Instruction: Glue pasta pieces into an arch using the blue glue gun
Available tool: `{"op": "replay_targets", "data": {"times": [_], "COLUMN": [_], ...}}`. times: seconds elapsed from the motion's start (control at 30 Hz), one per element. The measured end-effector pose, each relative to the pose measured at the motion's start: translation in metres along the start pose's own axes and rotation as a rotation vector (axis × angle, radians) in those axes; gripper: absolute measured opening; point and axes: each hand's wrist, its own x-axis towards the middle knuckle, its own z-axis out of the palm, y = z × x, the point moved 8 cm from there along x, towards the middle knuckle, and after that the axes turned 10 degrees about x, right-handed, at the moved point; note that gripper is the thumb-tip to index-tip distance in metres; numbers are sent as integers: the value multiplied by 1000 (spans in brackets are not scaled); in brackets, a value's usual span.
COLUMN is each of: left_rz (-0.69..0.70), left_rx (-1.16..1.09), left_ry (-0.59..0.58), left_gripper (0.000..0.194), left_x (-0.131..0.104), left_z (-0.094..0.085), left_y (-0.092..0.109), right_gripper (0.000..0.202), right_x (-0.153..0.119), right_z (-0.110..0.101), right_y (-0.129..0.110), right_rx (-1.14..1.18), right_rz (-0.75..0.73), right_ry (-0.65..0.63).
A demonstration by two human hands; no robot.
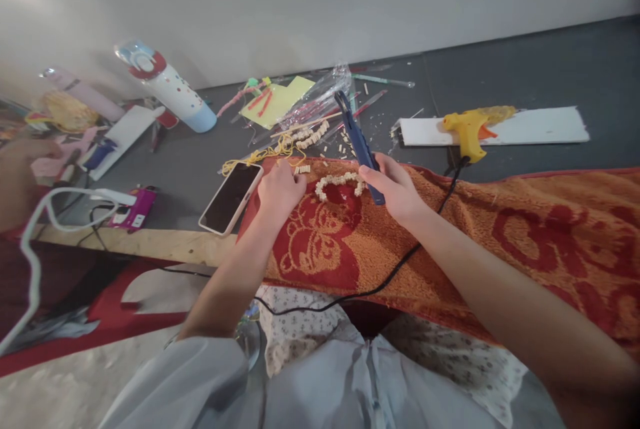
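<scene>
My right hand (395,186) is closed around a long dark-blue utility knife (357,142), held up at a slant over the towel's far edge. Beside it on the orange and red towel (380,242) lies a curved strand of small cream pieces (340,182). My left hand (281,190) rests with curled fingers at the towel's left part, next to a phone (233,199). Small cream pieces (303,168) lie by its fingertips; what the fingers hold, if anything, is hidden. Beyond it are yellow cord (245,159) and a bunch of cream pieces (310,136).
A yellow glue gun (467,132) lies on a white board (550,128) at right; its black cable crosses the towel. Plastic wrappers (320,99) and yellow paper (280,101) lie at the back. A bottle (175,96) and purple power adapter (135,209) are left, near another person's hand (25,162).
</scene>
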Motion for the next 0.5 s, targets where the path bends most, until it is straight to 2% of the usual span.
{"op": "replay_targets", "data": {"times": [0.33,0.5], "left_rz": [1,-3], "left_rx": [-25,-146], "left_ry": [48,127], "left_gripper": [19,11], "left_x": [1,1], "left_z": [-1,-12], "left_y": [-2,-9], "right_gripper": [36,36], "right_x": [0,-2], "right_z": [1,2], "right_y": [1,-5], "right_rx": [10,-15], "right_rz": [-2,6], "right_ry": [-8,-34]}}
